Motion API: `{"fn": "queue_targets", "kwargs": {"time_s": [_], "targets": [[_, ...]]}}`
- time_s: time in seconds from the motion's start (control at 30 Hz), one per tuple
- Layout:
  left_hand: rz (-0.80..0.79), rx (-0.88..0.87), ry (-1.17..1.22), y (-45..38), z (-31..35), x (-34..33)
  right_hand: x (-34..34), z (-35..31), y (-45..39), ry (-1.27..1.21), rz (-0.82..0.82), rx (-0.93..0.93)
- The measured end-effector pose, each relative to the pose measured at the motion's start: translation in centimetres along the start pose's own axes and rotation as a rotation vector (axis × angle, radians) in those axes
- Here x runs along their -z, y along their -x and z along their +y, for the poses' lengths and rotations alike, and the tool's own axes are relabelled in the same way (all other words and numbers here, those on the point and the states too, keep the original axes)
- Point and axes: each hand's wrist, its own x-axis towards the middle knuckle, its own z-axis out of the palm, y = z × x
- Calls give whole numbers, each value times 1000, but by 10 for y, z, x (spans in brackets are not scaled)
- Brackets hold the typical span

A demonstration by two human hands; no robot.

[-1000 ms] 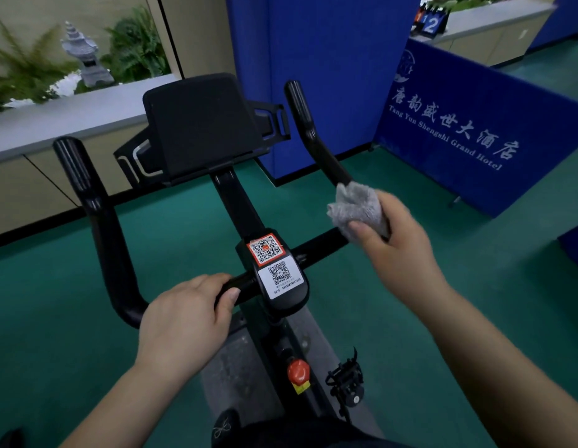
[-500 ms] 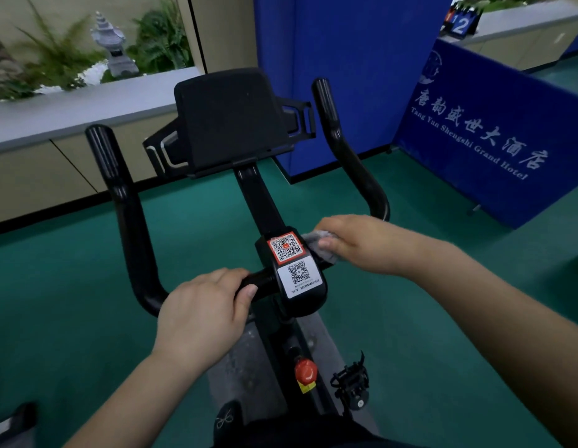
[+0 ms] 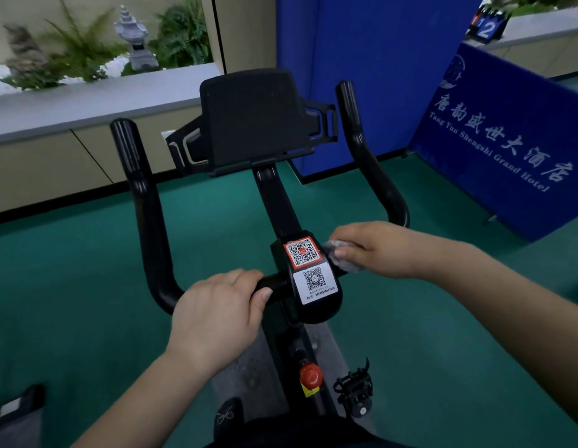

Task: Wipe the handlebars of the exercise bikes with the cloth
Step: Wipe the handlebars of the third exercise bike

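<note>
A black exercise bike stands in front of me, its handlebar (image 3: 145, 202) curving up in two horns on the left and right. My left hand (image 3: 216, 315) is closed around the crossbar just left of the centre clamp (image 3: 313, 279) with its two QR stickers. My right hand (image 3: 374, 248) presses a grey cloth (image 3: 341, 258) onto the crossbar just right of the clamp; most of the cloth is hidden under the fingers. A black tablet holder (image 3: 255, 118) sits above the stem.
A blue hotel banner (image 3: 504, 140) stands on the right and a blue partition (image 3: 371, 69) behind the bike. A low ledge (image 3: 87, 105) with plants runs along the back left. Below are a red knob (image 3: 310, 375), a pedal (image 3: 353, 392) and green floor.
My right hand slid the cloth down from the lower part of the right horn to the crossbar beside the clamp and stays there. My left hand kept its grip.
</note>
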Motion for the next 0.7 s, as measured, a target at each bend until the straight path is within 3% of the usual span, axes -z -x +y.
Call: {"fn": "queue_targets", "kwargs": {"time_s": [0.3, 0.5, 0.7], "targets": [[-5, -5, -8, -1, -1, 1, 50, 46, 10, 268, -84, 17], [-35, 21, -6, -3, 1, 2, 61, 82, -3, 593, 149, 290], [-42, 26, 0, -3, 2, 3, 85, 82, -48, 695, 248, 325]]}}
